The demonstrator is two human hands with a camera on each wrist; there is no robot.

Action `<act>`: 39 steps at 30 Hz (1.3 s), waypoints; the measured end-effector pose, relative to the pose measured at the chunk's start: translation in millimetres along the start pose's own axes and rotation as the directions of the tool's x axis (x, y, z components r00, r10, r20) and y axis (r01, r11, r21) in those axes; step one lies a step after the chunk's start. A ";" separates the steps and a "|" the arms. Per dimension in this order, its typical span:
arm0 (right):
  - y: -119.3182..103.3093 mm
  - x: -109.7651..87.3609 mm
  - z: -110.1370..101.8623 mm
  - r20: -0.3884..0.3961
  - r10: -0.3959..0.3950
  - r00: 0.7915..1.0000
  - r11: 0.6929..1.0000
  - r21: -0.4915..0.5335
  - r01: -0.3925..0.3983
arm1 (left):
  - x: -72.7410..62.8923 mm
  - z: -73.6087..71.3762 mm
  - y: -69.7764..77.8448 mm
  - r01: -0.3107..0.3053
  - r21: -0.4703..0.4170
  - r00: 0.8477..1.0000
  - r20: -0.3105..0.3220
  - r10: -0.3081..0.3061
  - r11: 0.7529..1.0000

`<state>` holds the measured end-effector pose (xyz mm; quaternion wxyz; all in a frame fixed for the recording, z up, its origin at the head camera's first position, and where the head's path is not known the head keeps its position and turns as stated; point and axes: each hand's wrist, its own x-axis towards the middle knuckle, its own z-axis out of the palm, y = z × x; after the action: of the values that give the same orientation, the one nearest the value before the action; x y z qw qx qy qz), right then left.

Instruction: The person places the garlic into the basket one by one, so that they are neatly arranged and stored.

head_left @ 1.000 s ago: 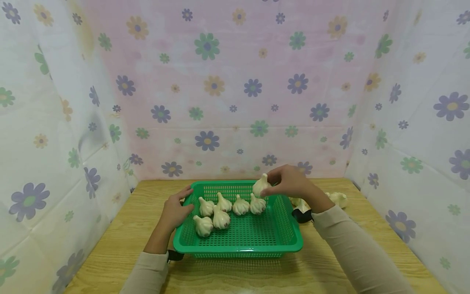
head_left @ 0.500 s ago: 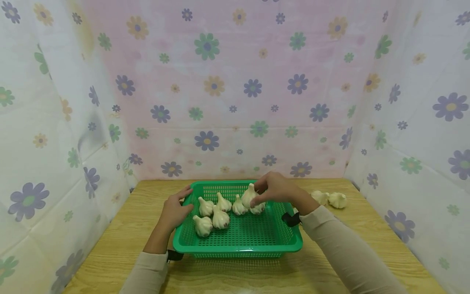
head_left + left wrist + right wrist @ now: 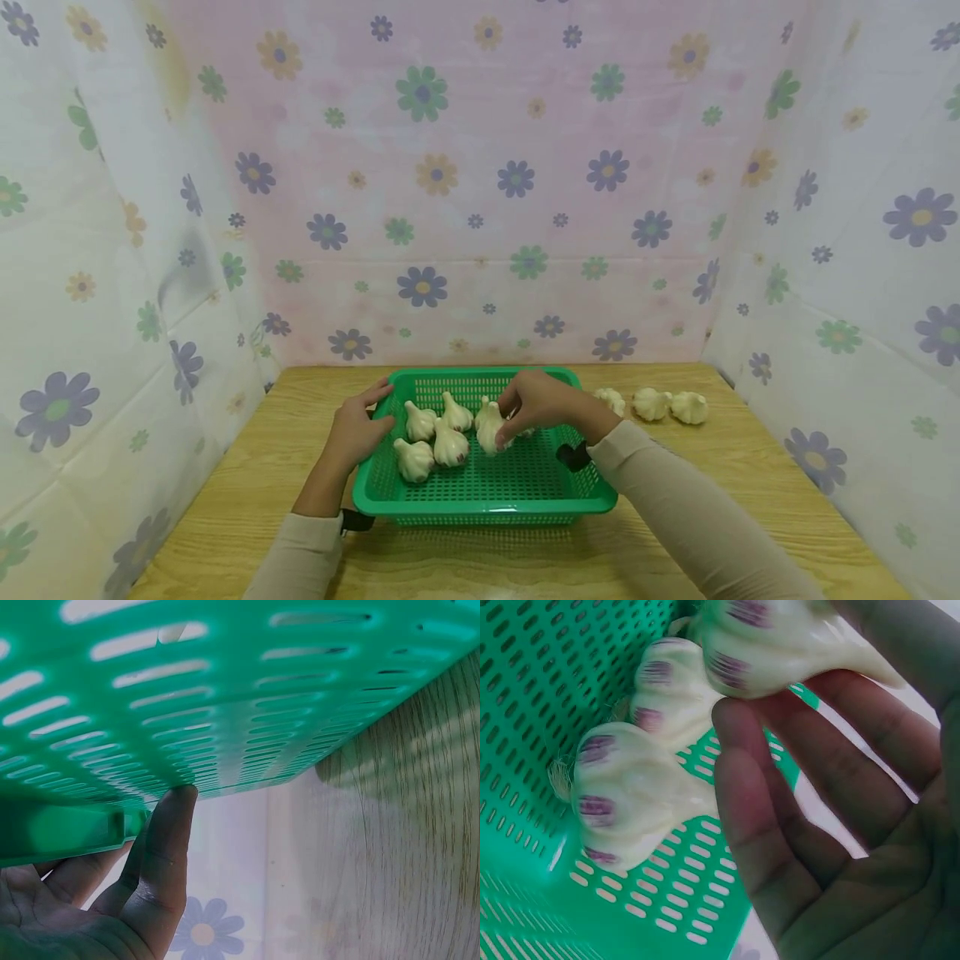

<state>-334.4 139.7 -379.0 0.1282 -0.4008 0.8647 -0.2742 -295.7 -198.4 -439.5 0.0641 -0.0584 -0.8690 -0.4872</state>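
Green basket [image 3: 483, 507] on wood-grain table [image 3: 247, 517]. Left hand [image 3: 360, 429] holds basket's left rim. Right hand [image 3: 542, 406], inside the basket outline, pinches one garlic bulb [image 3: 491, 433], neck up; it partly covers a bulb behind it [image 3: 483, 408]; contact between these two cannot be told. Four bulbs grouped [image 3: 452, 446] in basket's left part. Three loose bulbs [image 3: 652, 404] in a row on table, right of basket. Backdrop: floral cloth [image 3: 480, 192]. Both sleeves [image 3: 690, 508] beige.

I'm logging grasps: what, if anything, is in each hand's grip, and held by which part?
The right hand holds a garlic bulb by its rounded body; the left hand holds the green basket by its left rim.
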 end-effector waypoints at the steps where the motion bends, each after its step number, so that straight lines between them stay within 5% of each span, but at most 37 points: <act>1: -0.3 0.9 1.2 0.013 0.014 1.000 1.000 0.001 -0.014 | 0.1 0.0 -0.2 -0.003 0.002 1.000 0.001 0.003 1.000; 12: 4.6 9.6 12.6 0.081 0.034 0.996 0.999 -0.040 -0.031 | 0.0 0.1 -0.9 -0.008 0.004 1.000 -0.002 0.008 1.000; 39: 11.1 17.5 25.3 0.046 0.142 0.989 0.986 -0.094 -0.137 | 1.1 0.3 -0.5 -0.003 0.004 1.000 -0.008 0.003 1.000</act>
<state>-341.4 122.8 -406.2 0.1516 -0.3518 0.8985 -0.2144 -296.9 -198.3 -439.9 0.0683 -0.0576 -0.8695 -0.4859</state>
